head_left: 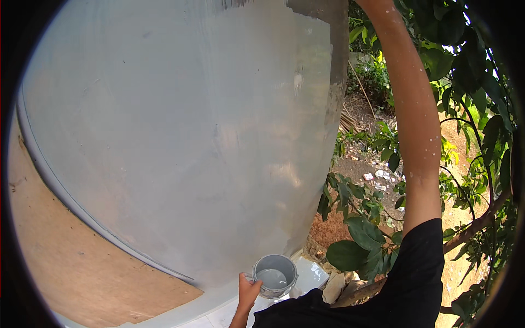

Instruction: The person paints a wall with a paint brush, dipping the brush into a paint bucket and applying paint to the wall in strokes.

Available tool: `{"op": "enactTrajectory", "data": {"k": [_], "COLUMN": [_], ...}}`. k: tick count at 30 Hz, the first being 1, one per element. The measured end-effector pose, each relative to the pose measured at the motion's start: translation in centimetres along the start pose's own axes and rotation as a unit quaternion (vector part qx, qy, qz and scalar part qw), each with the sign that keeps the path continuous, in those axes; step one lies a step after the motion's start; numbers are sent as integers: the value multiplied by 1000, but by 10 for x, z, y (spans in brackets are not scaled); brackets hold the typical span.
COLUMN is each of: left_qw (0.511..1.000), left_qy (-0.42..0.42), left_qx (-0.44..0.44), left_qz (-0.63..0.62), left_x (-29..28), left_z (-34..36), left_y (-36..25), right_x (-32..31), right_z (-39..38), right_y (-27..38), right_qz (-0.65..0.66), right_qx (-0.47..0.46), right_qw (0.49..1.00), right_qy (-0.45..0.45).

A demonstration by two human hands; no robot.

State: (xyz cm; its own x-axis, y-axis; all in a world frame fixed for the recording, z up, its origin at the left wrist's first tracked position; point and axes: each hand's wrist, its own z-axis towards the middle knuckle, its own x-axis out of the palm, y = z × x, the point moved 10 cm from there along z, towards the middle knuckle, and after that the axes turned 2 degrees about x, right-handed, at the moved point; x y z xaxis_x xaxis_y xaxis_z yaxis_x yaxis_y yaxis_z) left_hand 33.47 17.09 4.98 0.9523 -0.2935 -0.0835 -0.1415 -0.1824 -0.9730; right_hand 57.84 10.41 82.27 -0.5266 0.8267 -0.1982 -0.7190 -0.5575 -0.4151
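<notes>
My left hand (pixel 249 290) is closed at the side of a small grey pail (pixel 278 262), fingers at its rim or handle. Grey paint (pixel 272 279) lies in the bottom of the pail. My right arm, dotted with light specks, reaches up past the top edge, so the hand itself is out of sight. Before me stands a broad wall (pixel 164 120) with a smooth, slightly shiny grey coat. Darker uncoated strips (pixel 340 49) run along its right side and the top right corner.
A brown board (pixel 98 257) lies at the lower left, beside a grey curved edge (pixel 104 227). Leafy branches (pixel 366 240) hang close on the right, around my raised arm. Beyond the wall, the ground drops to bare soil with scattered litter (pixel 383 175). White tiles (pixel 213 317) show below the pail.
</notes>
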Motion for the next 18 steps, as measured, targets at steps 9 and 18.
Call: {"op": "enactTrajectory", "data": {"k": [9, 18], "left_qw": [999, 999], "left_qy": [-33, -8], "left_qx": [8, 9], "left_qz": [-15, 30], "left_x": [-18, -19], "left_z": [-8, -2], "left_y": [-12, -13], "right_x": [73, 51], "right_z": [-162, -40], "right_y": [79, 41], "right_qz": [-35, -104], "right_qx": [-5, -49], "right_qw": [994, 993], "right_qy": [101, 26]}}
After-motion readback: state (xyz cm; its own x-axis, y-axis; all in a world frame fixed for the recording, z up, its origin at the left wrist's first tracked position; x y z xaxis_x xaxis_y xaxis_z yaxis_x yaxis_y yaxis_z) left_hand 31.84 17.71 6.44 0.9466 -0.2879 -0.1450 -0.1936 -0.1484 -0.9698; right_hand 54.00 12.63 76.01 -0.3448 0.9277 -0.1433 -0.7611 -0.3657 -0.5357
